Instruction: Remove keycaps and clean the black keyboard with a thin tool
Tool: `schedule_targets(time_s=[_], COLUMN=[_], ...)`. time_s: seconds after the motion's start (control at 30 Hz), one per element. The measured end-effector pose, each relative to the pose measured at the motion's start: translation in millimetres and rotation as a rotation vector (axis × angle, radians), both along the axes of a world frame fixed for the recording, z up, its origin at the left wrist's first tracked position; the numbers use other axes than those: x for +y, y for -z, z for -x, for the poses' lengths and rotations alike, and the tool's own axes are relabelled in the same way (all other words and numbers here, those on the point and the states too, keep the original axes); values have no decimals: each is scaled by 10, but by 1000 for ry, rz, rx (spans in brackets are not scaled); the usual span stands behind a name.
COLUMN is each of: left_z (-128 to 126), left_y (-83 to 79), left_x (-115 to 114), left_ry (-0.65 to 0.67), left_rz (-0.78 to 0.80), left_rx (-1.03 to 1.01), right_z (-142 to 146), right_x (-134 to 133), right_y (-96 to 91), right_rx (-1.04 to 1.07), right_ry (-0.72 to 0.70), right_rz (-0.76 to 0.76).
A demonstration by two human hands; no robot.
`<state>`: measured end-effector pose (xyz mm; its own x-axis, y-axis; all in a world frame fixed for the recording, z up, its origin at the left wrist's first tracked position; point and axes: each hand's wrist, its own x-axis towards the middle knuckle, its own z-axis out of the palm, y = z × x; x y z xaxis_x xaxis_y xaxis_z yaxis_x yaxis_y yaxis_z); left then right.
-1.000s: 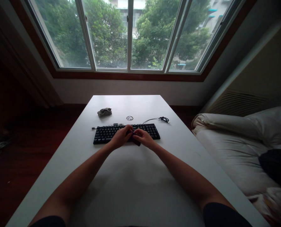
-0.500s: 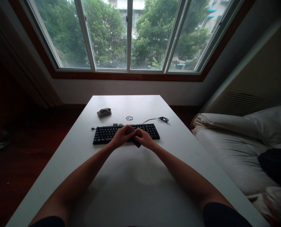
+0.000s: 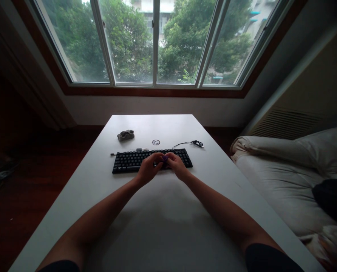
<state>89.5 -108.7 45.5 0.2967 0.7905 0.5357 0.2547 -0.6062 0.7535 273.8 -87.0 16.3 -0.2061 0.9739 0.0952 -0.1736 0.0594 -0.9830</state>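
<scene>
A black keyboard (image 3: 127, 161) lies across the middle of the white table (image 3: 163, 223). Both my hands are over its right half, fingertips drawn together. My left hand (image 3: 148, 168) and my right hand (image 3: 178, 165) pinch a small purple object (image 3: 164, 158) between them, just above the keys. I cannot make out what the object is. Both forearms stretch out over the table toward the keyboard.
Behind the keyboard lie a crumpled grey lump (image 3: 125, 135), a small round ring (image 3: 155, 142), a thin black cable with a clip end (image 3: 196, 143) and small bits (image 3: 140, 149). A bed with pale pillows (image 3: 293, 158) stands to the right. A wide window (image 3: 157, 41) fills the far wall.
The dark piece that hung below my fingers over the keyboard's front edge no longer shows. My hands have shifted slightly forward, and a purple bit now shows between the fingertips.
</scene>
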Motion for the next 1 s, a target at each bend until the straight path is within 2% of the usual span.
schedule_targets(time_s=[0.13,0.23,0.33,0.43,0.5,0.6,0.67,0.73,0.8,0.87,0.93,1.0], left_z=[37,53,77,163,292,622,916,1227,1510,1729,1867,1929], left_y=[10,7,5,-16,-56,-149,-206,-231,-215,-164,-95,-27], left_x=[12,9,35,140,262,495,651,781,874,934,975,1009], left_ry=[-71,-42,-5,-78,-166,-411,-591,-699,-764,-798,-816,-768], left_rz=[-120,-165,-142,-109,-82,-60,-22,57,151,311,468,545], left_rx=[127,193,186,161,150,201,306,460,619,776,901,981], right_z=[-21,-20,-22,-83,-182,-424,-616,-792,-921,-992,-1015,-1011], right_x=[-5,-9,16,88,154,260,330,398,459,508,541,559], right_y=[-34,-9,34,52,39,-1,-11,17,84,172,254,312], right_rx=[129,122,68,19,-109,-457,-693,-893,-1051,-1161,-1228,-1266], right_ry=[-42,-43,12,107,212,442,597,691,726,714,689,682], right_rz=[44,8,-23,-23,-88,-314,-460,-521,-522,-497,-463,-432])
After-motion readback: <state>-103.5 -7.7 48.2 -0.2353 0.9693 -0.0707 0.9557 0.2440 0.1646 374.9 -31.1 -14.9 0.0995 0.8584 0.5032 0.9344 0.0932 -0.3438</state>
